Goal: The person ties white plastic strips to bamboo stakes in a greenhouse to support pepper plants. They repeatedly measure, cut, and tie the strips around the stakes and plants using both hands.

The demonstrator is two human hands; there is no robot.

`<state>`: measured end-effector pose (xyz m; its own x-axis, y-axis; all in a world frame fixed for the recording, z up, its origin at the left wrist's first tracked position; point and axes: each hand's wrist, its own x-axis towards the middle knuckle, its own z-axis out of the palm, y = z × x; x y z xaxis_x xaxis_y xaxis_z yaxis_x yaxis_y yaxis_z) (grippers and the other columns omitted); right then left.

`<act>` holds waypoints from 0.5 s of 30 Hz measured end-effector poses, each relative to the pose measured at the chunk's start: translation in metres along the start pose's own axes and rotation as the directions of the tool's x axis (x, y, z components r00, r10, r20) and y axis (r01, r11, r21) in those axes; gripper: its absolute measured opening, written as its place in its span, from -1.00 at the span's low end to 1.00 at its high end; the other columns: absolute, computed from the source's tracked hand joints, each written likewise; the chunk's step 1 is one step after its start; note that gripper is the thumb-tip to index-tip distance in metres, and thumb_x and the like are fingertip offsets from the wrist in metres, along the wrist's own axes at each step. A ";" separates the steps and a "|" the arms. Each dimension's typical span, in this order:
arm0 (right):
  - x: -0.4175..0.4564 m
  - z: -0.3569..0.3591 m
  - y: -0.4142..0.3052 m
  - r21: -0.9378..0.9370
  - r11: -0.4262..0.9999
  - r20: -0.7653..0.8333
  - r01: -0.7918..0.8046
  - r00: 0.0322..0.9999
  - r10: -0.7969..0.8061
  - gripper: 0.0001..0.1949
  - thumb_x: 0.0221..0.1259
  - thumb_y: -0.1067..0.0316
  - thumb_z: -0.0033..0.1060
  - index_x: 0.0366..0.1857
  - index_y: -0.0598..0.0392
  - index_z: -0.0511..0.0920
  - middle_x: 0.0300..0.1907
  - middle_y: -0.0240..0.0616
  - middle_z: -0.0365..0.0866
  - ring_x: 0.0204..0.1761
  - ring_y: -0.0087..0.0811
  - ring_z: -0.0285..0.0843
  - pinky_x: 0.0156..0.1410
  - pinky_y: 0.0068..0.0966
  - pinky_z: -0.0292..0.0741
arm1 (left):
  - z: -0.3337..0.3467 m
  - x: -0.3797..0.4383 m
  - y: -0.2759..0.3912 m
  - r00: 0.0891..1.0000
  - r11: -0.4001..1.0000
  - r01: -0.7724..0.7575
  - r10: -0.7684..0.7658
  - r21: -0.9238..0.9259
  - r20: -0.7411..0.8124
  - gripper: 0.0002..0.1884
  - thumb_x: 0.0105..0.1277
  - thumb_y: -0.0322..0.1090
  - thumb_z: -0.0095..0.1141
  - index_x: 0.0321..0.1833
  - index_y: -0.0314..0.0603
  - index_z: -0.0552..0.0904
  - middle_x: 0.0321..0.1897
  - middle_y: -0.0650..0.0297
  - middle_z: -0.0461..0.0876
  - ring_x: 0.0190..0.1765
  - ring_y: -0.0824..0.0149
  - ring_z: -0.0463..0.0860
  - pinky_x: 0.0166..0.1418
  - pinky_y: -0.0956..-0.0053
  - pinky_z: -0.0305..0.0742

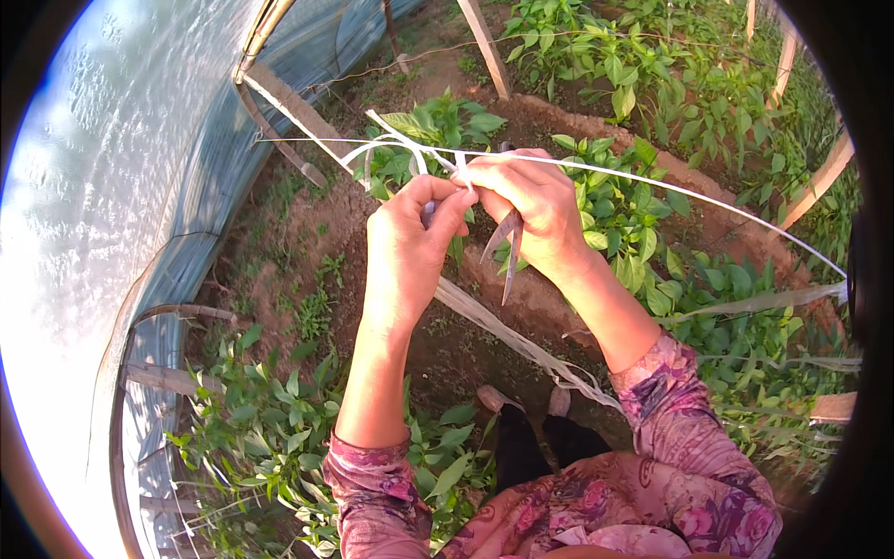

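Note:
My left hand (412, 244) pinches a white plastic strip (420, 162) between thumb and forefinger. Its loose ends loop over a taut white line (628, 179) that runs across the view just above my hands. Close against it, my right hand (531, 202) grips the strip near a knot or fold, whose exact form the fingers hide. A pair of scissors (513, 255) is tucked in the same hand, blades spread a little and pointing down. From below my left hand, a bundle of translucent plastic strips (510, 332) trails towards my right side.
Leafy pepper-like plants (614, 209) grow in soil rows on both sides. A plastic film wall (209, 202) curves along the left, beside a concrete-like post (300, 105). Wooden stakes (485, 49) stand among the far rows. My shoes (499, 398) are on the soil path.

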<state>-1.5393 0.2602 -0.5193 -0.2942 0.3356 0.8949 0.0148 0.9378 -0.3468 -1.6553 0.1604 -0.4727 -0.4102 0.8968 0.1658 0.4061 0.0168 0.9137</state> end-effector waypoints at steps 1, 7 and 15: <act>0.001 0.001 0.001 -0.015 1.000 -0.015 0.021 1.000 -0.022 -0.77 -0.11 0.59 0.31 -0.31 0.08 0.58 -0.32 -0.28 0.67 -0.30 -0.21 0.64 -0.15 -0.36 0.51 | 0.002 0.000 -0.001 1.000 1.000 0.008 -0.009 -0.026 -0.020 -0.84 0.28 -0.32 0.24 -0.28 -0.30 0.64 -0.60 0.41 0.54 -0.50 0.64 0.44 -0.44 0.65 0.30; 0.006 0.005 0.011 0.116 0.953 -0.177 -0.281 0.938 0.298 -0.89 0.13 0.39 0.31 -0.30 0.07 0.58 -0.40 -0.27 0.63 -0.39 -0.36 0.62 -0.30 -0.54 0.48 | 0.004 0.002 -0.020 0.979 0.962 -0.066 0.011 -0.264 -0.205 -0.85 0.33 -0.38 0.18 -0.30 -0.22 0.48 -0.62 0.40 0.52 -0.58 0.66 0.36 -0.51 0.72 0.23; -0.013 -0.006 0.008 0.236 0.871 -0.213 -0.432 0.851 0.480 -0.78 0.25 0.52 0.16 -0.04 0.15 0.49 -0.22 -0.31 0.64 -0.41 -0.64 0.48 -0.28 -0.68 0.45 | -0.017 0.015 -0.054 0.975 0.802 -0.117 -0.020 -0.586 -0.223 -0.83 0.51 -0.25 -0.10 -0.11 -0.21 0.45 -0.33 0.19 0.67 -0.43 0.53 0.54 -0.37 0.64 0.41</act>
<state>-1.5293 0.2641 -0.5315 -0.0402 0.7544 0.6551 -0.0856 0.6507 -0.7545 -1.6977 0.1654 -0.5135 -0.5903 0.7749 0.2257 -0.1044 -0.3506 0.9307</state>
